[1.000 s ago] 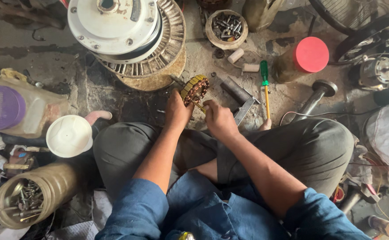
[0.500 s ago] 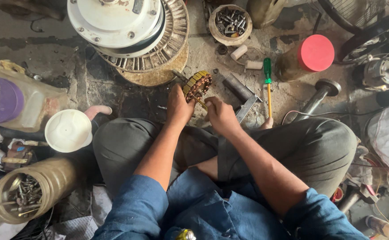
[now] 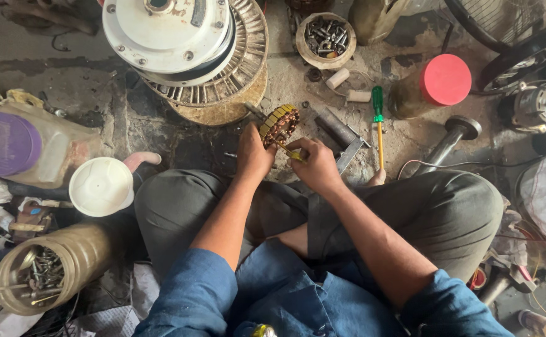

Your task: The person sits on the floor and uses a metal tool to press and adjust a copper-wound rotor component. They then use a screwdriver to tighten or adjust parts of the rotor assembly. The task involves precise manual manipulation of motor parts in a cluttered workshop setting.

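Head view: your left hand (image 3: 254,153) grips one stator (image 3: 279,125), half hidden; right hand (image 3: 315,165) pinches one thin tool (image 3: 283,148), tip obscured

screwdriver (image 3: 379,118) right of stator (image 3: 279,125) (fan motor (image 3: 179,43) behind).

Left hand (image 3: 254,153) covers lower edge of motor stator (image 3: 279,125); windings too small to read. Right hand (image 3: 313,165) hides most of thin yellow tool (image 3: 288,151), tip lost against stator. White fan motor housing (image 3: 167,37) cut off by top edge. Fan guard (image 3: 516,25) cropped at upper right corner. Purple-lidded jug (image 3: 11,143) clipped by left edge. Screws in bowl (image 3: 326,37) too small to sort. Contents of brass-coloured can (image 3: 42,274) tangled, unclear.
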